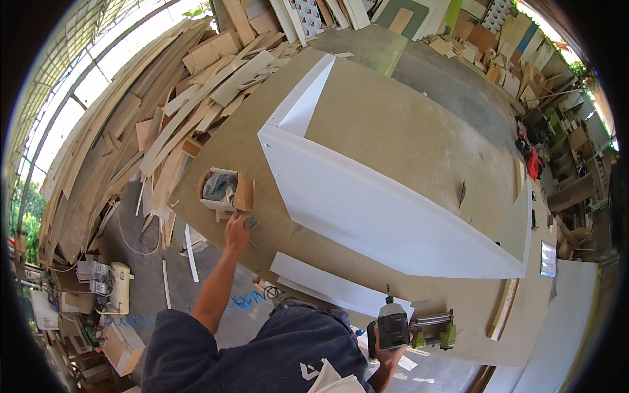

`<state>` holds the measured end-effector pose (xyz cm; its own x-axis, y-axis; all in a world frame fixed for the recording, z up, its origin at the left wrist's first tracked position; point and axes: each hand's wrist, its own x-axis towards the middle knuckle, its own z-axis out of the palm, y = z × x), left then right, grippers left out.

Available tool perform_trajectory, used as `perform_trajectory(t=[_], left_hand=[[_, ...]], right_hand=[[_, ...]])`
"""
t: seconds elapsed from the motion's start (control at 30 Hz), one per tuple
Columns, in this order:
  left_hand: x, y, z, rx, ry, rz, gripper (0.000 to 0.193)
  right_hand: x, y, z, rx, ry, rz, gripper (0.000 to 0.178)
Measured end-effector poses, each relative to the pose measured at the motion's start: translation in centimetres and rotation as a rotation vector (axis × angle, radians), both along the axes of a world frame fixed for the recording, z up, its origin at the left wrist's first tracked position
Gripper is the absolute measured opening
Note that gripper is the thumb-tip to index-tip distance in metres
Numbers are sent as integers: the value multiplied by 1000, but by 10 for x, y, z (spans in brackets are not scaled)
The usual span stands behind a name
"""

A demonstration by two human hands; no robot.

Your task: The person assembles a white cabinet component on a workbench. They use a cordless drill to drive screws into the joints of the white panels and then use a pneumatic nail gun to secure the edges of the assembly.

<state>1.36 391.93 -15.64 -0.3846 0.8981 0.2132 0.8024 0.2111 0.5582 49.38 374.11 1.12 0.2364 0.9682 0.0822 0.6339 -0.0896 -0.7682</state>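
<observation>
My left hand (236, 232) is at the table's left edge, just below a small open cardboard box (244, 194) with a grey plastic bag (220, 186) inside. Its fingers are drawn together beside a few loose screws (254, 224); whatever they pinch is too small to make out. Low on the right, my right hand (389, 355) grips a black cordless drill (393, 326), its bit pointing away from me. A long white panel (386, 206) stands on edge across the table, joined at its left end to a shorter white panel (303, 98).
A white strip (331, 280) lies on the brown tabletop (393, 118) before me. Right of the drill sits a green-jawed clamp (448, 335). A wooden batten (504, 309) lies further right. Stacked boards (124, 137) crowd the left; a cream tank (120, 288) and blue coiled hose (242, 301) are on the floor.
</observation>
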Motion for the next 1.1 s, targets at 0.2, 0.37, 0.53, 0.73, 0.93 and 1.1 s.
perform_trajectory(t=[0.2, 0.37, 0.53, 0.73, 0.93, 1.1], left_hand=[[-26, 24, -25, -164, 101, -172, 16], [-29, 27, -29, -224, 128, -243, 16], [-15, 22, -20, -151, 172, -160, 8], [99, -12, 116, 261, -401, -405, 9], [246, -52, 273, -33, -1250, -955, 18], [312, -50, 309, -167, -1485, -1229, 24]], right_hand=[[-10, 2, 2, 23, 22, 11, 11], [3, -14, -24, -139, 206, -39, 19], [6, -8, 7, -80, 352, 1, 40], [16, -16, 50, 98, 350, 65, 48], [17, -19, 84, 277, 508, 161, 42], [14, -27, 95, 345, 560, 85, 40]])
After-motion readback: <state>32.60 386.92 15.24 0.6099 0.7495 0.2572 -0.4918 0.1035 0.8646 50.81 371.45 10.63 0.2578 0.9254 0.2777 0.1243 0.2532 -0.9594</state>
